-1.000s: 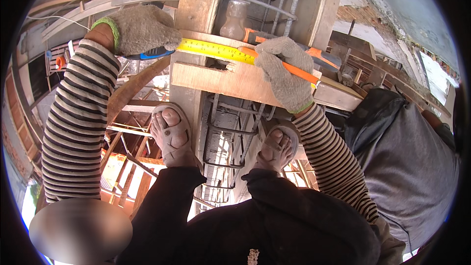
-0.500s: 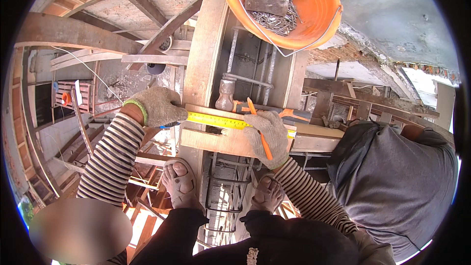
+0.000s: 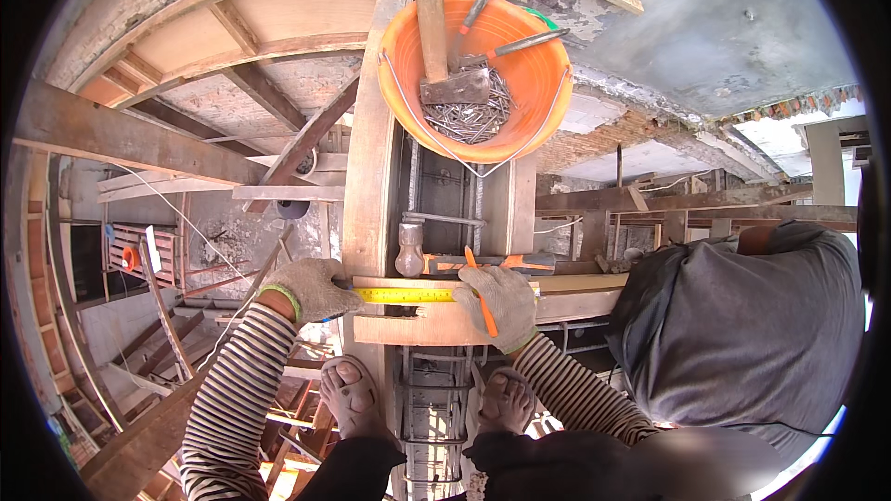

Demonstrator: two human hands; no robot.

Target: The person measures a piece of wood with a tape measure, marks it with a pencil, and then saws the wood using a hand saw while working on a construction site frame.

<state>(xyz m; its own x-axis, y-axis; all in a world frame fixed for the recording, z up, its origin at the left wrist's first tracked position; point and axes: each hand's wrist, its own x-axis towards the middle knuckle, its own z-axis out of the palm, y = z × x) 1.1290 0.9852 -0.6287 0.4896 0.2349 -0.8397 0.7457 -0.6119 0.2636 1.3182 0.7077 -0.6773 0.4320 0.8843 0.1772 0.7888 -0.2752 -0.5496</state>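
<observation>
A yellow tape measure (image 3: 404,296) is stretched along a short wooden board (image 3: 445,330) that lies across the formwork. My left hand (image 3: 311,288), in a grey knitted glove, is closed on the tape at the board's left end; a bit of blue shows beneath it. My gloved right hand (image 3: 506,308) grips an orange pencil (image 3: 481,301) and presses on the tape and board towards the right. The board has a ragged dark notch near its left part. Just beyond it lies a hammer (image 3: 492,264) with an orange and black handle.
An orange bucket (image 3: 548,111) with nails, a wooden-handled hammer (image 3: 455,88) and other tools stands on the formwork beyond. Steel bars (image 3: 445,220) run between the side boards (image 3: 369,148). A person in a dark shirt (image 3: 733,334) bends close at the right. Open gaps show below at left.
The view has tilted up, so the bucket, hammer and hands sit lower in the picture. Both hands keep their places on the tape and board.
</observation>
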